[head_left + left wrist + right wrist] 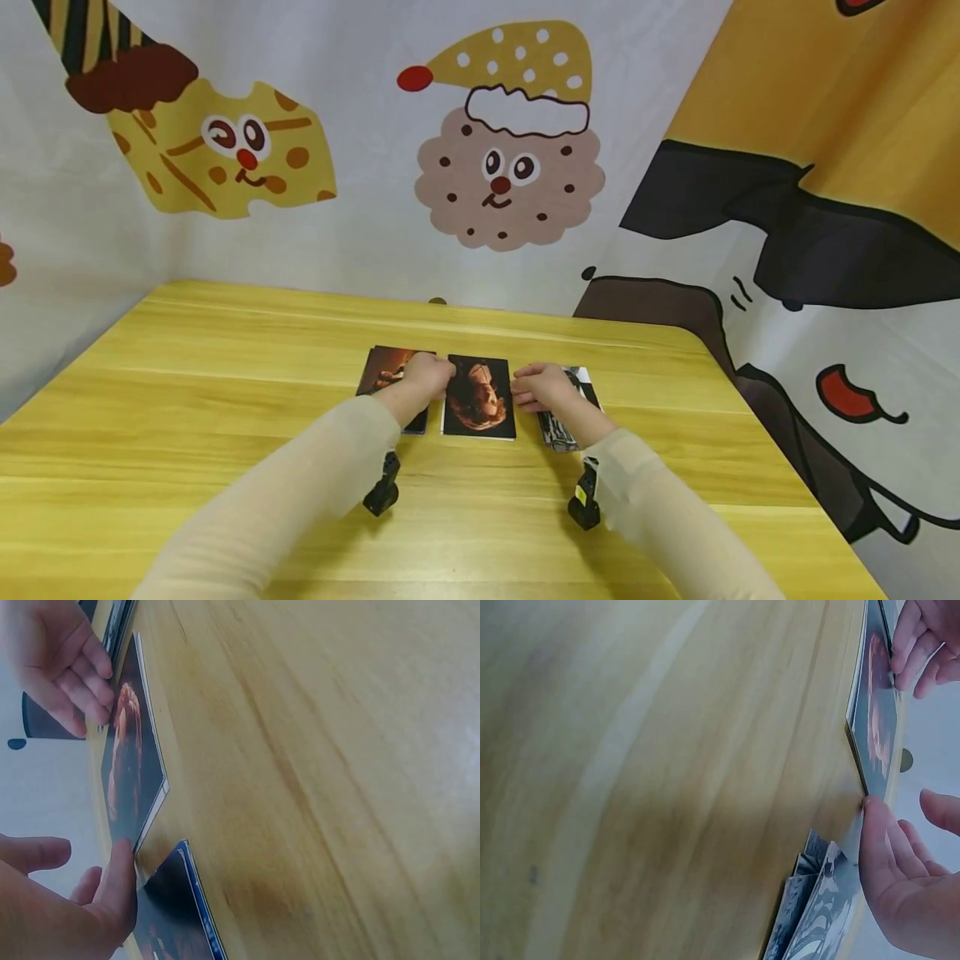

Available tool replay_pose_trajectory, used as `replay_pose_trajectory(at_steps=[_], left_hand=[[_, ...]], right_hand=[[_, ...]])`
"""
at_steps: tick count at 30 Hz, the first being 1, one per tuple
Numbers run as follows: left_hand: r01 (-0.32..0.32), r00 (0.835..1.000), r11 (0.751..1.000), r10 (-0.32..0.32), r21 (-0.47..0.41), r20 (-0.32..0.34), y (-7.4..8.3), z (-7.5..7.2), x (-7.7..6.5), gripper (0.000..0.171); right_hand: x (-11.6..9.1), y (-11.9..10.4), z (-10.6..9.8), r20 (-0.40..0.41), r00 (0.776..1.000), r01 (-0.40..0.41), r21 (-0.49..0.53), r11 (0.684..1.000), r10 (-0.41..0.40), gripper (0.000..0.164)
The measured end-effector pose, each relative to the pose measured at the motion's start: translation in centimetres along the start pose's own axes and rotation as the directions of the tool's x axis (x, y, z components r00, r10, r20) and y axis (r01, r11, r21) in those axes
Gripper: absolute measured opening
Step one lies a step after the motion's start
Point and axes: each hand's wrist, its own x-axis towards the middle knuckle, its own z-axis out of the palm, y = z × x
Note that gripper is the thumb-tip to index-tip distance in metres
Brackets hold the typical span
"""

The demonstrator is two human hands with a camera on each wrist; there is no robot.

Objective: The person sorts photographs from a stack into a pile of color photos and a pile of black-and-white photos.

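Note:
Three small stacks of picture cards lie side by side on the wooden table. The middle stack (480, 400) shows a dark picture with an orange-lit figure. My left hand (429, 375) reaches over the left stack (378, 375), and its fingertips are at the middle stack's left edge. On the other side, my right hand (542, 387) extends across the black-and-white stack (558, 433), fingertips at the middle stack's right edge. Both thumbs stand apart from the fingers in the wrist views. The hands and forearms partly hide the two outer stacks. In the right wrist view, the black-and-white cards (821, 915) lie unevenly, edges spread.
The wooden table (187, 400) extends around the stacks, its back edge close to a white curtain (360, 250) with cartoon prints. Black wrist devices (382, 487) hang below both cuffs, low over the tabletop.

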Motion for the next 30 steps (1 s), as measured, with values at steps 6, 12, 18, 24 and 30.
replay_pose_trajectory(at_steps=[6,12,18,24,30], left_hand=[[-0.013,1.0,0.998,0.013,-0.06,-0.01,-0.8,0.5,1.2,0.019],[-0.036,0.999,0.998,0.037,0.044,-0.022,-0.1,0.2,0.0,0.04],[-0.024,0.999,0.999,0.025,0.045,-0.021,0.0,0.0,-0.1,0.04],[0.0,1.0,1.0,0.001,0.017,-0.012,0.1,0.2,-0.2,0.03],[-0.022,1.0,0.999,0.022,0.034,-0.017,0.1,0.2,-0.4,0.032]], right_hand=[[-0.3,0.1,-0.1,0.009,1.0,-0.002,0.068,0.998,0.002,0.037],[-0.7,-0.1,0.1,-0.008,1.0,-0.009,0.113,0.994,0.009,0.037],[-0.8,-0.4,0.2,-0.022,0.999,-0.043,0.116,0.992,0.045,0.039],[-0.8,-0.4,0.3,-0.028,0.997,-0.067,0.139,0.988,0.072,0.039],[-0.8,-0.3,0.2,-0.039,0.998,-0.051,0.177,0.983,0.059,0.042]])
